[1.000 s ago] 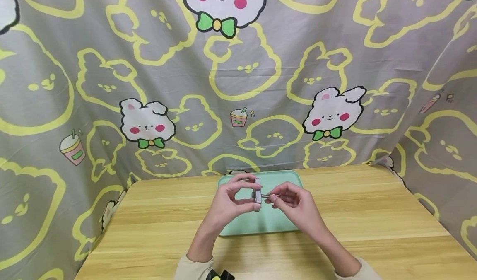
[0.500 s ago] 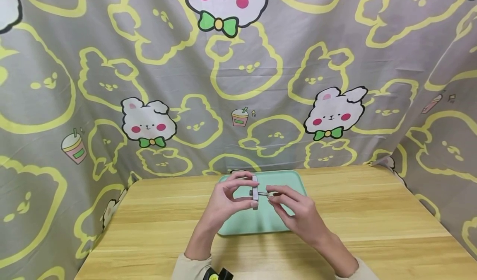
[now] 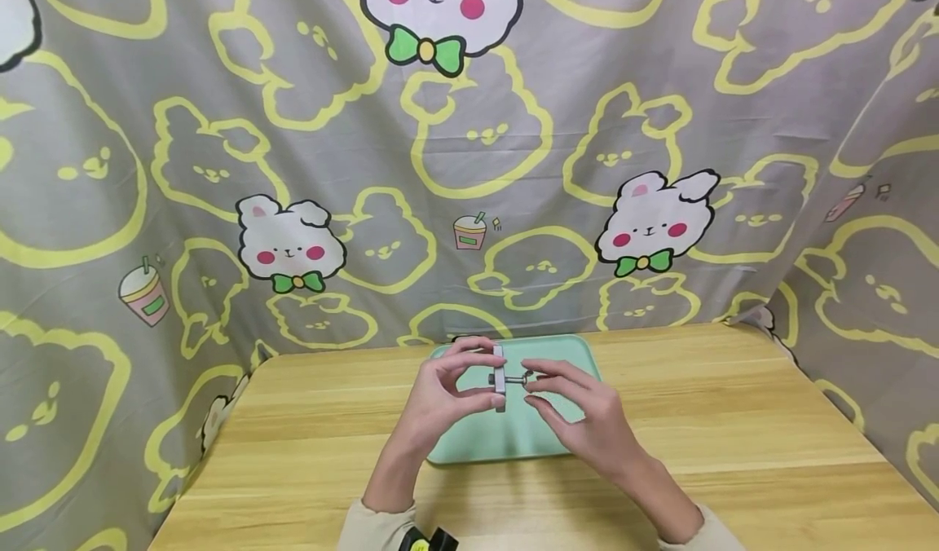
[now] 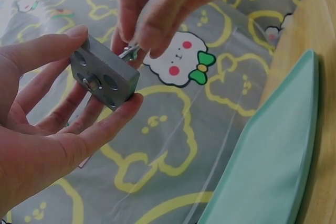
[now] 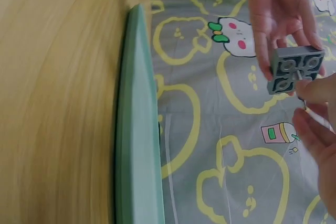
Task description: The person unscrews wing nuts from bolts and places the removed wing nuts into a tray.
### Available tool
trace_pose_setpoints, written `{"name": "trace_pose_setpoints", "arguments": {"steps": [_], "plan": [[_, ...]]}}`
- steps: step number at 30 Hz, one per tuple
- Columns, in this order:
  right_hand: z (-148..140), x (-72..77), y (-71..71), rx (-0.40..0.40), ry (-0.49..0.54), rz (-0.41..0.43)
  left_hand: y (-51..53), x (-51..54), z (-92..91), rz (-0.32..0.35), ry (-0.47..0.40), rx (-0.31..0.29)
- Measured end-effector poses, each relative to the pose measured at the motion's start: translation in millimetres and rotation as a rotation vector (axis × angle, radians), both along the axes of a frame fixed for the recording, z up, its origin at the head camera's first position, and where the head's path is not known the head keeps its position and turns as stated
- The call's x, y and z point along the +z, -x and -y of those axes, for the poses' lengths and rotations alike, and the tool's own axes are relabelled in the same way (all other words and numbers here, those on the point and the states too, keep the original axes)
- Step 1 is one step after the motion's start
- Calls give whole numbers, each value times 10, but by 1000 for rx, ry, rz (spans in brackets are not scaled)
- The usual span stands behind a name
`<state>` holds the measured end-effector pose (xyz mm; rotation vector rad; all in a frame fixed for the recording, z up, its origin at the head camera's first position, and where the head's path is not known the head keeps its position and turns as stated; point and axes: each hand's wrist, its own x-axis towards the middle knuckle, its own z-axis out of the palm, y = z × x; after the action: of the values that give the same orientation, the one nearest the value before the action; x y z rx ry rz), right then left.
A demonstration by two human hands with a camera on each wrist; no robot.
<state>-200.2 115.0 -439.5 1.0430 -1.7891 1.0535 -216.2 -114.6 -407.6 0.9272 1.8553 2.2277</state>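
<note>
My left hand (image 3: 443,396) holds a small square grey metal block (image 3: 500,381) upright by its edges, thumb below and fingers above. In the left wrist view, several round holes mark the face of the block (image 4: 116,67), with a rod end in the middle. A thin metal rod (image 3: 516,381), screw-like with a flared end, juts from the block's right side. My right hand (image 3: 590,412) is at that flared end, fingers above it and thumb spread apart below. The right wrist view shows ribbed rings on the block's other face. Whether a fingertip touches the rod is hard to see.
Beneath the hands a mint-green tray (image 3: 477,445) lies on the wooden table (image 3: 315,437). Behind and at both sides hangs a grey curtain (image 3: 543,168) with cartoon prints. A black device (image 3: 433,539) is strapped at the left wrist.
The block has shifted slightly left, and more of the rod shows on its right. My right fingers and thumb, earlier pinching the rod's end, have spread apart.
</note>
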Motion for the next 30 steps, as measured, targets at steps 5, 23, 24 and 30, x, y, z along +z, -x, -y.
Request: {"name": "trace_pose_setpoints", "arguments": {"steps": [5,23,24,30], "plan": [[-24,15,-53,44,177,331,3,1,-23,-2,10,0],[-61,27,-47,258,409,1122,-24,1,-89,-20,63,1],[-58,31,-49,255,413,1131,-25,1,-89,-17,66,-1],[-62,34,-48,234,380,1112,-27,-8,-85,-10,76,-4]]}}
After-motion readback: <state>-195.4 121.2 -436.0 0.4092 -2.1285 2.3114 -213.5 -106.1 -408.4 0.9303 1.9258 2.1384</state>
